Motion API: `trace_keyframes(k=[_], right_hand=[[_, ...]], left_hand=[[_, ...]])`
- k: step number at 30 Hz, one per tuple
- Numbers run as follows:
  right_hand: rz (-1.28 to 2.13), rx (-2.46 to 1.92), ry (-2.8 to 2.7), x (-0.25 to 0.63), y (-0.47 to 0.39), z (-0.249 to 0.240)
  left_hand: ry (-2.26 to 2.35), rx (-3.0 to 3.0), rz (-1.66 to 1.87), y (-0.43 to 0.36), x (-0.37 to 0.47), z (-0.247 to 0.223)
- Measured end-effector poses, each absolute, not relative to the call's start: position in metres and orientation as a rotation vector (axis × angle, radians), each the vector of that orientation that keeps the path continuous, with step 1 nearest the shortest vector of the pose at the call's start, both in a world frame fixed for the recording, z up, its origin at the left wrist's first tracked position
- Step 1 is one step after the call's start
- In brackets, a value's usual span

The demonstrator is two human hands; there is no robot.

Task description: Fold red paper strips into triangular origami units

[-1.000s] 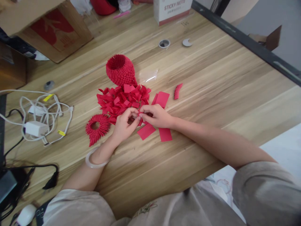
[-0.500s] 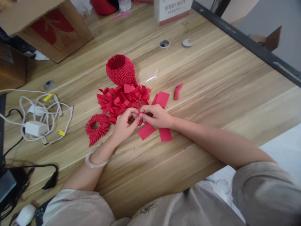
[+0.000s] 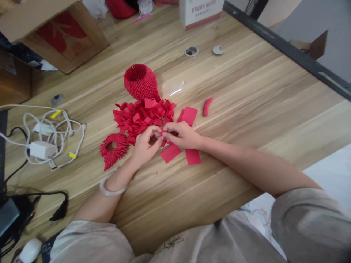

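Far left on the wood-grain table (image 3: 233, 109), a red spiky folded-paper ring (image 3: 121, 145) is lying flat, its tapered tail pointing down-left, toward my side. Next, a loose heap of small folded red paper pieces (image 3: 137, 118) is spreading out, with a round red folded-paper vessel (image 3: 142, 84) standing just beyond it, its mouth facing up.

My left hand (image 3: 145, 144) is pinching a small red paper piece (image 3: 162, 132) by its left side, thumb and index closing on it; my right hand (image 3: 186, 137) is gripping it from the right, fingertips nearly meeting. It's sitting between both hands, just right of the heap. Looks like I'm creasing or folding. Doing it well means the left fingers are steadying, the right thumb is pressing evenly, and the edges are lining up. Fingers are covering most of it, so I'm not able to tell its pointing direction or long axis.

Flat red paper rectangles (image 3: 193, 156) are lying around my right hand. Farther right, a short curved red paper strip (image 3: 207, 106) is running away from me, far end leaning right.
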State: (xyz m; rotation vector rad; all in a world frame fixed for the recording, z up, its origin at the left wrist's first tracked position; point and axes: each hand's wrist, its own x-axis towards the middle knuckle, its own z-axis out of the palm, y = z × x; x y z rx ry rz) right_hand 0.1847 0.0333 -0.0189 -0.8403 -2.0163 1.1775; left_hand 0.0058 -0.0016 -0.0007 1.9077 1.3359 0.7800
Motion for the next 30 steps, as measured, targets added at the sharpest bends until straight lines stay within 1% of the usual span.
trace_keyframes(k=[30], right_hand=[[1.19,-0.836,-2.012,0.185,0.0332,-0.0193]], left_hand=[[1.335,1.897,0.779,-0.0017,0.0062,-0.0007]])
